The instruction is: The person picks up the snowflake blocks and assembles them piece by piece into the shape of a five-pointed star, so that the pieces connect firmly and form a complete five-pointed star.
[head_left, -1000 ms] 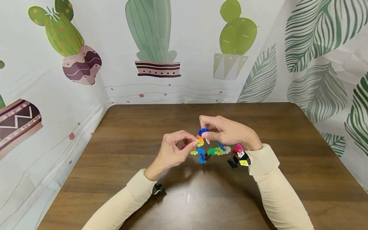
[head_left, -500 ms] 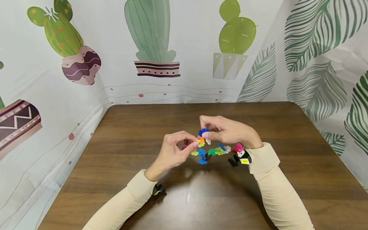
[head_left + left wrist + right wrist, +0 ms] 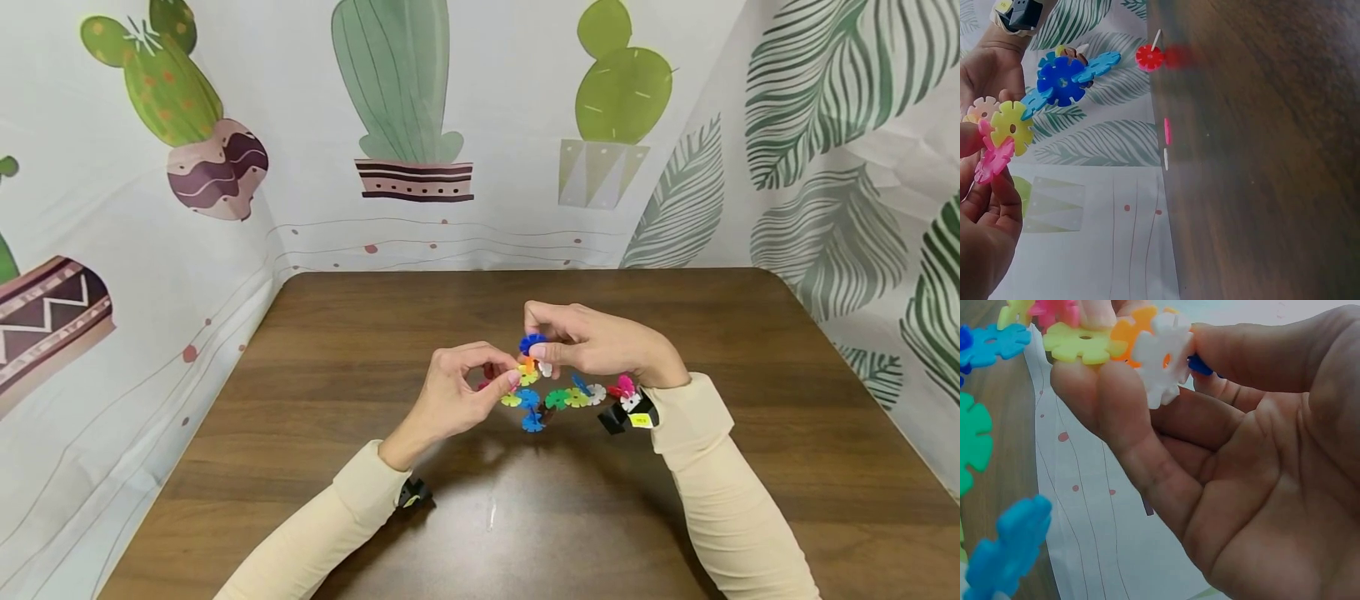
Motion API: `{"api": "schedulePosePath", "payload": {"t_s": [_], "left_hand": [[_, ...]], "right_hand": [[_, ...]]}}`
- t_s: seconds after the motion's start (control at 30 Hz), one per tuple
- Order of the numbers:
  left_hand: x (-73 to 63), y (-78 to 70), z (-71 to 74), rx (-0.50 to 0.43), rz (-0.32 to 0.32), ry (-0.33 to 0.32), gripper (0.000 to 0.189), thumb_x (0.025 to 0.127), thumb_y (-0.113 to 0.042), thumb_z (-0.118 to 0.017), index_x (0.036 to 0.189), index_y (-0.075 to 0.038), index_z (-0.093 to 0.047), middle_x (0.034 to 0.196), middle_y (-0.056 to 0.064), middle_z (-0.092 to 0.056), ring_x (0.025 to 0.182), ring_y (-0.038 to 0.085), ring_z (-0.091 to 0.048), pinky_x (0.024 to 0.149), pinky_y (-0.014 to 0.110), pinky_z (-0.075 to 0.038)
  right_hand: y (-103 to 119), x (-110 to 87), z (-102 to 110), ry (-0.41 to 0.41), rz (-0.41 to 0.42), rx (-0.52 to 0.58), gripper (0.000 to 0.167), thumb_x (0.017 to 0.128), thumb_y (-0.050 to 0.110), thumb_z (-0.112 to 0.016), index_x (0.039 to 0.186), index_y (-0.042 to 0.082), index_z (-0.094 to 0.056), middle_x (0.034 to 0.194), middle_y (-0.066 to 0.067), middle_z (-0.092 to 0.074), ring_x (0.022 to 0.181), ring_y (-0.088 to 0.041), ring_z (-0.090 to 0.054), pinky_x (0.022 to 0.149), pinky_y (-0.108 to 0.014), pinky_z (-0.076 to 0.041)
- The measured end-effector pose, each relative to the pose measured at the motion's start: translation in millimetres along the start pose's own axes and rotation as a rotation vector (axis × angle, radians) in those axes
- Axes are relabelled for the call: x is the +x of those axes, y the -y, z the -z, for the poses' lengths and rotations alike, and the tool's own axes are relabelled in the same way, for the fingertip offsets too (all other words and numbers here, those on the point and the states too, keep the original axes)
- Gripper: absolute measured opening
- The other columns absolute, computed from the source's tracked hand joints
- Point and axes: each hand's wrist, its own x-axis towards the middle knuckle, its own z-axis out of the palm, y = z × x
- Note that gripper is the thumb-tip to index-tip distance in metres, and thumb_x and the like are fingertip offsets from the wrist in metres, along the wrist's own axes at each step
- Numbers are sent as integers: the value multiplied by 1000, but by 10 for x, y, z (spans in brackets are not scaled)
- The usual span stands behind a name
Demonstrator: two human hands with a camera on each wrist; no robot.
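Observation:
Above the table, my left hand (image 3: 461, 393) pinches a build of flower-shaped interlocking plastic discs between thumb and fingers. Pink discs (image 3: 994, 159) and a yellow disc (image 3: 1013, 128) are at its fingertips in the left wrist view. My right hand (image 3: 607, 343) pinches a dark blue disc (image 3: 532, 343) from above. Joined near it are an orange disc (image 3: 1132, 334) and a white disc (image 3: 1163, 359), with a yellow-green disc (image 3: 1082, 344) at the fingertips. Further linked pieces extend below and to the right, among them a green disc (image 3: 557, 399) and a blue disc (image 3: 532, 422).
A brown wooden table (image 3: 337, 350) lies beneath both hands. Pink and white discs (image 3: 626, 387) show beside the right wrist's black camera (image 3: 615, 418). Behind the table hangs a white cloth (image 3: 510, 175) printed with cacti and leaves.
Both hands keep nearly the same place and grip. The white disc beside the orange one has turned slightly and shows more of its face. The head view has shifted a little.

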Motion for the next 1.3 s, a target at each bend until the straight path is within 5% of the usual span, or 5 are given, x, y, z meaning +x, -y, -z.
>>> {"api": "schedulePosePath", "payload": {"t_s": [0.37,0.8,1.13,1.3], "left_hand": [[-6,-10,-9,-12,6,1,4,92,-12,-84,95,-13,-83,80,0,-74,73,8,-62,61,32,-55],[11,10,-3,33,-3,13,6,94,-17,-83,93,-12,-83,79,-1,-75,72,8,-63,61,22,-51],[4,-1,13,27,1,15,4,93,-16,-83,94,-12,-83,81,-1,-76,74,7,-64,63,22,-54],[17,-1,22,23,2,17,5,93,-15,-83,95,-11,-83,83,-1,-77,74,7,-64,65,22,-55]], "right_hand": [[-16,3,5,0,3,-21,10,109,14,-60,103,14,-53,78,-2,-70,77,-20,-70,68,-33,-54],[-19,-17,16,-10,17,8,5,108,14,-61,108,11,-57,81,1,-70,78,-18,-67,68,-31,-52],[-14,-42,27,47,37,65,46,96,15,-80,133,26,-54,110,-3,-80,91,-25,-80,85,-37,-67],[-24,-50,45,33,84,32,44,97,17,-79,137,29,-65,117,3,-78,99,-19,-76,90,-38,-67]]}}
